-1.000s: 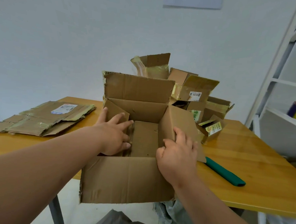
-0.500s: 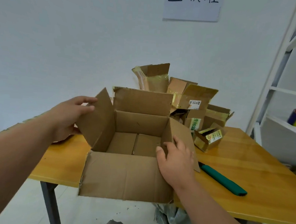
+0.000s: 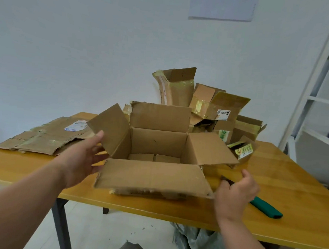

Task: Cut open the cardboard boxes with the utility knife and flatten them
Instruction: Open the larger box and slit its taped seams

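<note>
An open cardboard box (image 3: 153, 162) is set at the near edge of the wooden surface (image 3: 290, 189), its left flap touched by the spread left hand (image 3: 80, 161), while the green utility knife (image 3: 264, 206) beside it is reached by the right hand (image 3: 236, 192), whose grip cannot be told.

Single head cam, looking fwd and down, close over wooden table (image 3: 283, 189), white wall behind

Setting: plain workroom or storeroom, not a home. Evidence: bare white wall (image 3: 68, 51) with a printed paper sign (image 3: 223, 6); white metal shelving (image 3: 315, 99) at right; simple wooden table (image 3: 290, 189) bearing a pile of used shipping cartons (image 3: 218, 108); tiled floor (image 3: 95, 231).
</note>
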The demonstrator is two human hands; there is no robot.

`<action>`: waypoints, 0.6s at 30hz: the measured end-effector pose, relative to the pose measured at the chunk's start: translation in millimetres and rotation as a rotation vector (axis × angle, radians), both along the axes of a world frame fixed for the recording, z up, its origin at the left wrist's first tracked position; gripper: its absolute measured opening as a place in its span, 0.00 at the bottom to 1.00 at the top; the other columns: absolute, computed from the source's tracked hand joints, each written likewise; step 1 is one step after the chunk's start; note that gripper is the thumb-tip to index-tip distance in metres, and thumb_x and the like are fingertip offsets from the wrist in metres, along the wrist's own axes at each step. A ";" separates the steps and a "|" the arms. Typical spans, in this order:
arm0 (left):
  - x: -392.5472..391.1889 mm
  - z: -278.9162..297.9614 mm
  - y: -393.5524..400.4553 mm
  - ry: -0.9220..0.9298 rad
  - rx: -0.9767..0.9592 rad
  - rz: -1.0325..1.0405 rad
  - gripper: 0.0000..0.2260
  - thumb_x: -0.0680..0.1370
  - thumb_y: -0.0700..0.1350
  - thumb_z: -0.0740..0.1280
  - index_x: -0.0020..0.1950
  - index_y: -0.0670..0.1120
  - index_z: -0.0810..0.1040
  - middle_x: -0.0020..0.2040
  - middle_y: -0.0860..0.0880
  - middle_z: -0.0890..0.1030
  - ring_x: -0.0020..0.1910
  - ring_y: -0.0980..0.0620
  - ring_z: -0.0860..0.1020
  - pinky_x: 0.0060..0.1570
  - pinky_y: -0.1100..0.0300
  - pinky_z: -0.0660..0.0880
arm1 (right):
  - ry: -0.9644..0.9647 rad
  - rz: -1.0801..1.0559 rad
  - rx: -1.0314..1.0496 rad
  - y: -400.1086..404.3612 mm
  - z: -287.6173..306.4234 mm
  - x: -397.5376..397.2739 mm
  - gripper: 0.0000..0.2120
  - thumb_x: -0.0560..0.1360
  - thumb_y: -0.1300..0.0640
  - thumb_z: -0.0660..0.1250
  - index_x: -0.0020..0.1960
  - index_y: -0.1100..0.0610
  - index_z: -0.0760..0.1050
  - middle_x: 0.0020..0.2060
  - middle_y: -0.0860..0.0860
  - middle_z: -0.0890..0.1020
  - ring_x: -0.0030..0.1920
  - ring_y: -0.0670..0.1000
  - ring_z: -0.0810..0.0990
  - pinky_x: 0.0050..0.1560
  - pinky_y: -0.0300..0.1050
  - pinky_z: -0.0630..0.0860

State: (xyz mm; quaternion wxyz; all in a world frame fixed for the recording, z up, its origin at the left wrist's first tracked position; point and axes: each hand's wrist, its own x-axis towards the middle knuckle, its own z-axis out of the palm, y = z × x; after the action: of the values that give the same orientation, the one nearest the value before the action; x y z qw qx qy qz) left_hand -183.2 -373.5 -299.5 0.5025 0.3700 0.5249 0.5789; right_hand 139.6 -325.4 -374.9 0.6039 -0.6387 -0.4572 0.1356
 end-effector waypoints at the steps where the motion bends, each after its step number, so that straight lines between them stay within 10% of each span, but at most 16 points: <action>1: 3.9 -4.0 1.1 0.092 -0.045 -0.027 0.24 0.75 0.64 0.61 0.64 0.52 0.75 0.63 0.51 0.79 0.59 0.49 0.77 0.62 0.50 0.69 | 0.024 0.080 -0.068 0.3 -1.6 0.6 0.31 0.75 0.68 0.67 0.74 0.62 0.60 0.69 0.58 0.64 0.70 0.59 0.64 0.70 0.53 0.63; 6: 17.7 -4.5 4.8 0.072 -0.176 -0.062 0.30 0.78 0.69 0.49 0.67 0.52 0.74 0.55 0.50 0.83 0.45 0.50 0.81 0.38 0.57 0.75 | -0.270 0.749 -0.360 -1.5 -5.7 -13.0 0.25 0.75 0.54 0.73 0.65 0.37 0.65 0.56 0.33 0.73 0.63 0.44 0.71 0.55 0.26 0.69; 10: 18.5 5.1 3.6 0.097 -0.155 -0.073 0.30 0.76 0.71 0.50 0.61 0.52 0.78 0.51 0.48 0.85 0.49 0.47 0.81 0.48 0.53 0.77 | -0.187 0.777 -0.256 0.7 2.0 -25.3 0.15 0.80 0.52 0.67 0.60 0.36 0.66 0.53 0.32 0.73 0.63 0.46 0.74 0.49 0.25 0.69; 18: 4.8 36.8 7.3 0.194 0.081 -0.020 0.32 0.76 0.71 0.51 0.65 0.50 0.76 0.62 0.44 0.80 0.62 0.43 0.76 0.58 0.50 0.71 | -0.057 0.716 0.001 6.0 54.3 -43.8 0.21 0.76 0.34 0.61 0.68 0.34 0.66 0.64 0.41 0.74 0.65 0.43 0.71 0.69 0.52 0.70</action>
State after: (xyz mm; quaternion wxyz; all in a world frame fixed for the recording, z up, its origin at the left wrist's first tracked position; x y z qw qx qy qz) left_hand -178.4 -366.2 -262.7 0.4397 0.4496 0.5435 0.5560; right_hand 95.8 -319.4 -320.6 0.5054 -0.4411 -0.6689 0.3203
